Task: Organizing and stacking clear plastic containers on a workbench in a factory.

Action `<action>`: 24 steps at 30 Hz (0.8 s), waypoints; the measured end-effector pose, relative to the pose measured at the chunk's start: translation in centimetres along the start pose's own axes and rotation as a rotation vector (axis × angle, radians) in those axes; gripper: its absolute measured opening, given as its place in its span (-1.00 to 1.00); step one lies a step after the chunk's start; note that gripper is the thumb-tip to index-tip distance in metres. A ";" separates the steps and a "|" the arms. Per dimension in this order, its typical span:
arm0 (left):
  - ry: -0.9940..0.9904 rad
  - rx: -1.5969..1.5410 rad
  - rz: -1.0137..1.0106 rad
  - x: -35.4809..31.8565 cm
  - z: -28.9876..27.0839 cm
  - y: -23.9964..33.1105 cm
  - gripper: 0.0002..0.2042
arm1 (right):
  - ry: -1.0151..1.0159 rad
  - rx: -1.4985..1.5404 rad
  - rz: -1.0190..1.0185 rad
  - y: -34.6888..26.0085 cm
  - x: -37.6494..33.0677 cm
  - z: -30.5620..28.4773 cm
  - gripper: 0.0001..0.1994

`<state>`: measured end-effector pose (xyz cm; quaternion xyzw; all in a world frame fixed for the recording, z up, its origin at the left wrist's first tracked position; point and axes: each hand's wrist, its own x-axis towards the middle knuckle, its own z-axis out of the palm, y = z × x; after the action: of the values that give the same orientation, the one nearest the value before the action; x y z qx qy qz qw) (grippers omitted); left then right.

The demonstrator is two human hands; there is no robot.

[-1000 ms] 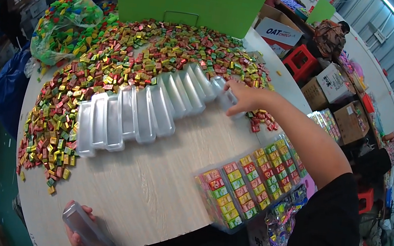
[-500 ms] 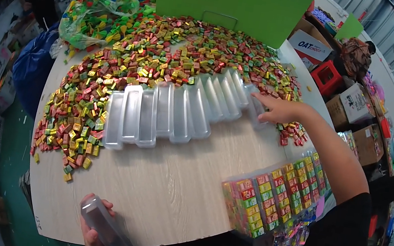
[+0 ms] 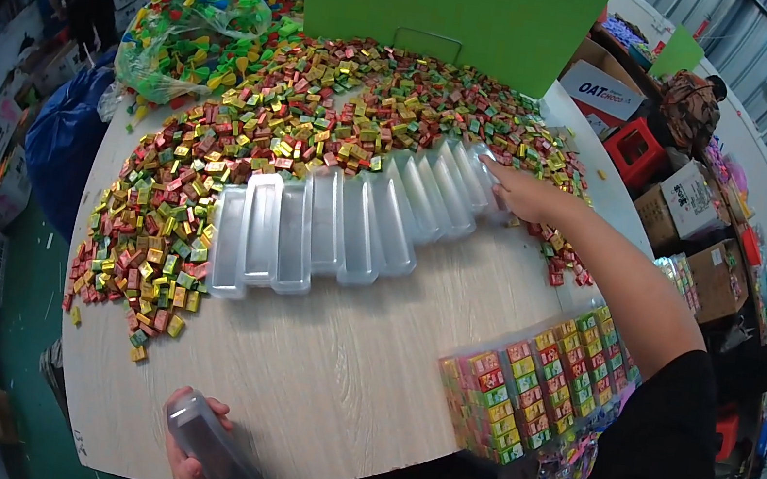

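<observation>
So the left hand (image 3: 183, 468) is curled around one long, narrow, clear plastic tray (image 3: 221, 457), thumb on one side and fingertips showing past the other, so it's gripped only about as wide as the tray itself. It's tilted at the near edge of the pale wood-grain table (image 3: 316, 367), close to the body, which I'd guess just keeps it out of the way while the other arm is stretched out. The right hand (image 3: 529, 197) is way over at the far right end of a slanting row of similar clear plastic trays (image 3: 346, 229), half open with the fingers reaching over the last one. Can't tell if it's actually gripping that tray or only resting on it, since the hand covers most of that end. The row sits side by side, some overlapping, right along the front of the big heap of small red, yellow and green foil-wrapped blocks (image 3: 325, 99), so presumably both stay within easy reach. Clear plastic packs filled with neat stacks of coloured blocks (image 3: 540, 379) are off at the right edge, probably parked there to leave the middle free. The upright bright green panel (image 3: 454, 14) behind the heap maybe works as a backstop.
</observation>
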<state>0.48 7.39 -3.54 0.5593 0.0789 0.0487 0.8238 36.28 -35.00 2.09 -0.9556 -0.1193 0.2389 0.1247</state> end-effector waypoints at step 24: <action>-0.425 0.264 -0.201 6.8 -0.1 1.7 -0.28 | 0.480 -0.398 -0.472 -17.0 -28.7 2.0 -0.56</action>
<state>7.18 9.28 -2.49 0.6488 -0.0352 -0.1625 0.7426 7.79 -26.86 17.63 -0.9360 -0.3474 -0.0545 0.0128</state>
